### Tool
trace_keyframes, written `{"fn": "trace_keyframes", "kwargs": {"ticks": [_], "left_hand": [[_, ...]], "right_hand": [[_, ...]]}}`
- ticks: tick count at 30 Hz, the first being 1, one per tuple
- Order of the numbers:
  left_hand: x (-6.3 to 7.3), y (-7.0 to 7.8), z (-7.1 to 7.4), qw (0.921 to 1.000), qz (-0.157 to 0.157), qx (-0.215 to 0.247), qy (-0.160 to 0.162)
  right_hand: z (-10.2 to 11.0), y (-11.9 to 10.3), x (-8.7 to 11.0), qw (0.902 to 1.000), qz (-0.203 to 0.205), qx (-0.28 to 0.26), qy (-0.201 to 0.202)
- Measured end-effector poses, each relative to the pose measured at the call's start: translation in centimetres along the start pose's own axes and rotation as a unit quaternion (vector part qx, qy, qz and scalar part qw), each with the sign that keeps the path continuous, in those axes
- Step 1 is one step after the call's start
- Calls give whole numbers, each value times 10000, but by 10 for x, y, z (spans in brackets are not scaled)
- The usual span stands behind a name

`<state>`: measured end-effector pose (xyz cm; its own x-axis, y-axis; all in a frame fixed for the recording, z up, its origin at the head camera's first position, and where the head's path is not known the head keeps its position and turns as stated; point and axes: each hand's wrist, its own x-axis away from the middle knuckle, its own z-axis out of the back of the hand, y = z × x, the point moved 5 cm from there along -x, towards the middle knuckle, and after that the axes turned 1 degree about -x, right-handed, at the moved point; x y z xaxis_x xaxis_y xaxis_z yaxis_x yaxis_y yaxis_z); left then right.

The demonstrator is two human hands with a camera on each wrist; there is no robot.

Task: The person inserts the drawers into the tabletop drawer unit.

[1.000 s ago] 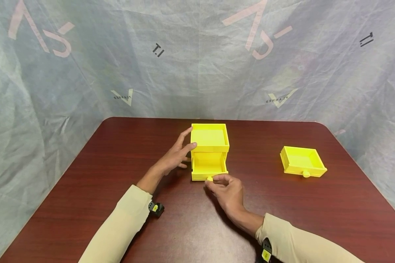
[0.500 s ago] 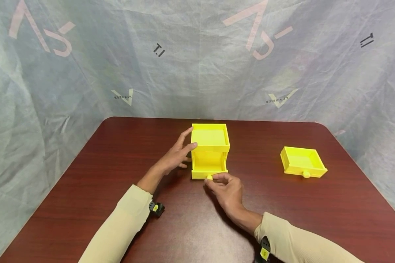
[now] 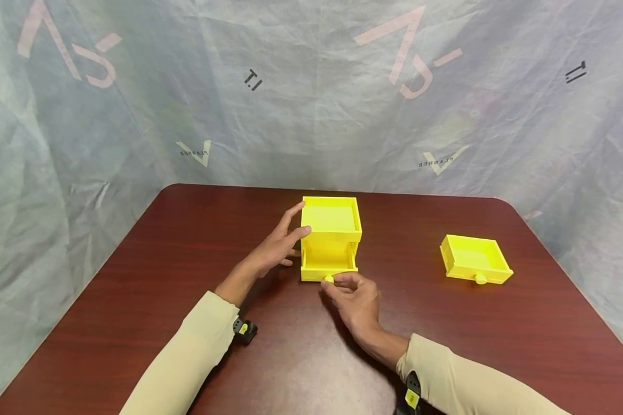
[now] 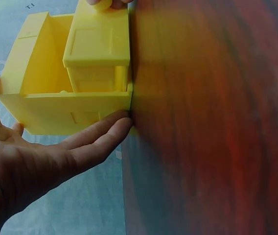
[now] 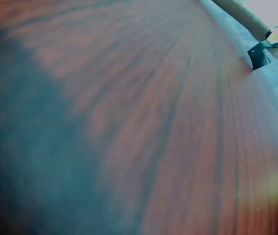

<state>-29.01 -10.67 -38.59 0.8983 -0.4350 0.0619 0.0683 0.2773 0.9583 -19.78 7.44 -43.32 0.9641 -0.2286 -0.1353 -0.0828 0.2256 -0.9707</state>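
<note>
A small yellow cabinet (image 3: 331,236) with a tray-like top stands near the middle of the table. Its lower drawer (image 3: 328,274) is pulled partway out, and the compartment above that drawer has no drawer in it. My right hand (image 3: 357,301) pinches the drawer's round knob (image 3: 329,279) between thumb and fingers. Against the cabinet's left side rests my left hand (image 3: 274,246), fingers fairly straight, thumb at the top's front edge. The left wrist view shows these fingers (image 4: 97,139) lying along the cabinet wall. The right hand's grip is out of sight in the right wrist view.
A second yellow drawer (image 3: 476,256) with a knob lies apart on the table's right side. The dark red wooden table (image 3: 187,230) ends at a grey printed cloth (image 3: 311,104) behind it. Black wrist devices sit on both cuffs.
The lower drawer has slid slightly inward toward the cabinet, with the right hand moving along on its knob. The left hand stays at the cabinet's side. The head view has shifted a little.
</note>
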Motion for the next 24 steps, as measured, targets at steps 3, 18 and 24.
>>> {"fn": "trace_keyframes", "kwargs": {"ticks": [3, 18, 24], "left_hand": [[0, 1, 0, 10000, 20, -26, 22], [1, 1, 0, 9999, 105, 17, -7], [1, 1, 1, 9999, 121, 18, 4]], "right_hand": [[0, 0, -2, 10000, 12, 62, 1], [0, -5, -6, 9996, -144, 232, -15], [1, -9, -8, 9983, -258, 525, 63]]}}
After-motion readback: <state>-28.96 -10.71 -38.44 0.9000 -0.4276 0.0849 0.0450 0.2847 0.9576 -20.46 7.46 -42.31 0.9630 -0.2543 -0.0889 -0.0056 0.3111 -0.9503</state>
